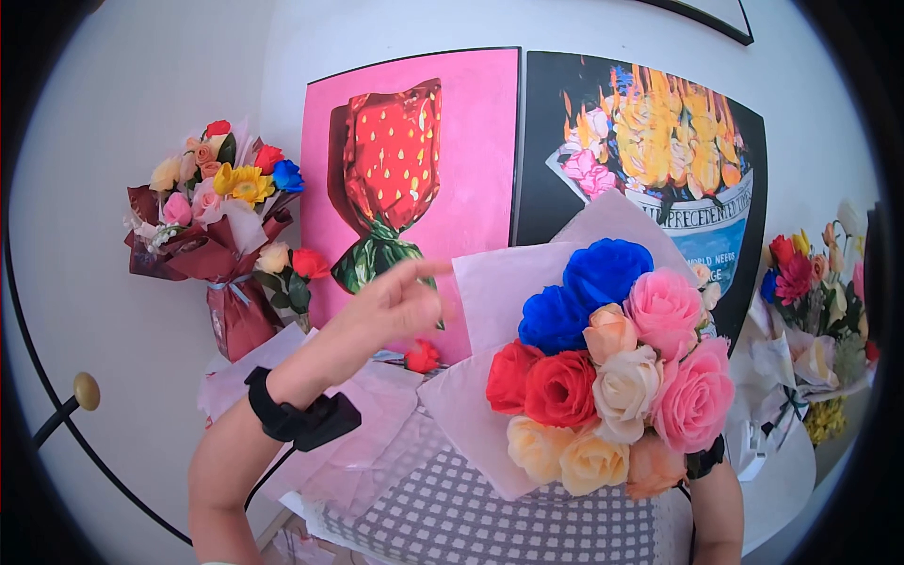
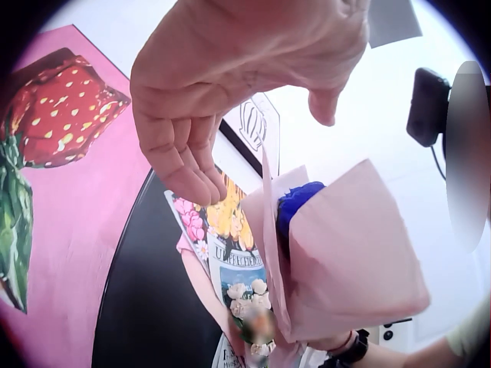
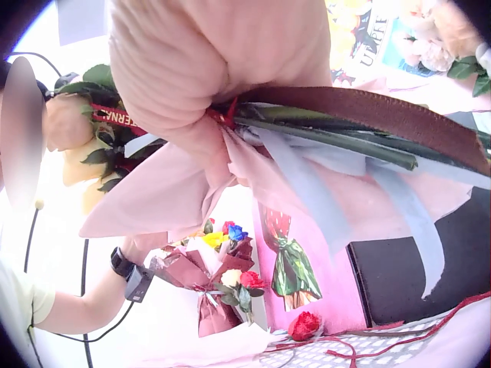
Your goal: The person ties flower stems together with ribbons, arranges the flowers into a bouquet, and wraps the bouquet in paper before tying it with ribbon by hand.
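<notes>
A bouquet of blue, red, pink, white and peach roses [image 1: 626, 386] in pale pink wrapping paper [image 1: 461, 414] is held up over the table. My right hand [image 3: 207, 84] grips it around the green stems [image 3: 330, 142] at the gathered paper; in the head view the flowers hide this hand. A pale blue ribbon [image 3: 307, 192] and a brown ribbon [image 3: 383, 115] trail beside the stems. Holding nothing, my left hand [image 1: 400, 306] is raised beside the paper's left edge, fingers loosely bent. In the left wrist view, a blue rose [image 2: 295, 205] peeks out between the paper sheets.
A wrapped bouquet in dark red paper [image 1: 247, 315] stands at the left, another bouquet [image 1: 815, 282] at the right. Behind are a pink painting [image 1: 471, 141] and a black one [image 1: 546, 122]. Loose pink paper [image 1: 348, 452] and a red rose [image 1: 422, 355] lie on the checked cloth [image 1: 471, 527].
</notes>
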Tool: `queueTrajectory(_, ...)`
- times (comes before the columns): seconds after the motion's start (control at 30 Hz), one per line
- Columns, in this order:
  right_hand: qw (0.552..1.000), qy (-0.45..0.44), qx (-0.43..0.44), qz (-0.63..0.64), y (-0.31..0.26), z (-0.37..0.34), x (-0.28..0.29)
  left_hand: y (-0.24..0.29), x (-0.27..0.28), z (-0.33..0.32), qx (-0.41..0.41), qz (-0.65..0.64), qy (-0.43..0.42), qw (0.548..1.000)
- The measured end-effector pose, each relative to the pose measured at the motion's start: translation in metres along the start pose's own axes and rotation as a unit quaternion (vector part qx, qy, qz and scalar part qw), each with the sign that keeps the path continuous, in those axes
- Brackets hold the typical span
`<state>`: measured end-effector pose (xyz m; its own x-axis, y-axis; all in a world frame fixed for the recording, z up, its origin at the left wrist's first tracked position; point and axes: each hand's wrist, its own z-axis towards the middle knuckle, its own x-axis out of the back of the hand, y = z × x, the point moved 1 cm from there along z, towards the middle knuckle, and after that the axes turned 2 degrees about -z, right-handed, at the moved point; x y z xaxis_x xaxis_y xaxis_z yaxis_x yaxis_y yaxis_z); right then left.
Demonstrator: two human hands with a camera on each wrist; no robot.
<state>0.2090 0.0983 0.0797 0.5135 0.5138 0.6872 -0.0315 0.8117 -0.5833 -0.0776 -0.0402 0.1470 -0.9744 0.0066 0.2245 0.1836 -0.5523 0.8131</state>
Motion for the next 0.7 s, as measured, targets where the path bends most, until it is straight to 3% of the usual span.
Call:
queueTrajectory(0.1,1.0,0.011,-0.007,0.019,0.002,0.011,-0.001,0.0,-0.01,-0.012,0.104,0.094,-0.128,0.982)
queueTrajectory(0.2,0.999,0.017,-0.015,0.038,0.017,-0.008,-0.003,-0.001,-0.014,-0.014,0.17,0.161,-0.14,0.962)
queueTrajectory(0.4,0.996,0.037,-0.036,0.074,0.019,0.009,-0.003,-0.006,-0.02,-0.011,0.1,0.152,-0.054,0.982)
queueTrajectory(0.43,0.995,0.043,-0.04,0.079,0.042,-0.045,-0.006,-0.005,-0.021,-0.012,0.1,0.151,-0.057,0.982)
queueTrajectory(0.5,0.993,0.059,-0.053,0.09,0.036,-0.033,-0.012,-0.005,-0.022,-0.013,0.041,0.015,0.02,0.999)
queueTrajectory(0.53,0.991,0.071,-0.06,0.094,0.037,-0.042,-0.011,-0.01,-0.023,-0.012,0.042,0.013,0.011,0.999)
queueTrajectory(0.57,0.991,0.044,0.004,-0.13,0.002,-0.035,-0.01,-0.02,-0.025,-0.013,0.011,-0.069,0.029,0.997)
queueTrajectory(0.6,0.988,0.134,-0.033,-0.067,-0.017,-0.031,-0.018,-0.029,-0.028,-0.013,-0.018,-0.15,0.047,0.987)
queueTrajectory(0.67,0.982,0.178,-0.04,0.049,-0.042,-0.01,-0.027,-0.05,-0.044,-0.015,0.058,-0.101,0.005,0.993)
queueTrajectory(0.7,0.981,0.181,-0.042,0.049,-0.041,-0.006,-0.032,-0.059,-0.057,-0.016,0.047,-0.087,-0.016,0.995)
